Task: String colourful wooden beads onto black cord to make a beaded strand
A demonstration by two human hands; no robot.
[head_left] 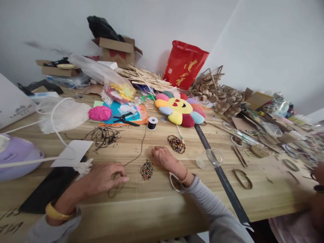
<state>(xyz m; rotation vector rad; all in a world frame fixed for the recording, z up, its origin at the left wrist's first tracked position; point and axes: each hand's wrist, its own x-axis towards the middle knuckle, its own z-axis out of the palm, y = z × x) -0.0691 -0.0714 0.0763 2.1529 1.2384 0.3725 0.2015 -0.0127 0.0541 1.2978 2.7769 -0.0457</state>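
My left hand (110, 177) is closed in a pinch on a thin black cord (141, 148), which runs up to a spool of black cord (152, 123). Below the hand a short loop of the cord hangs at the tabletop. My right hand (164, 158) rests low on the table with its fingers curled together; whatever the fingertips hold is hidden. Between both hands lies a small pile of multicoloured round beads (146, 169). Just beyond my right hand is a coil of strung beads (176, 144). A pale ring-shaped object (175, 182) sits partly under my right wrist.
Tangled black cord (105, 136), black-handled pliers (125, 118) and pink yarn (100, 113) lie at the back left. A flower cushion (180, 108) stands behind the beads. To the right are clear round containers (214, 158), a dark strip (222, 182) and another person's hand (319, 173).
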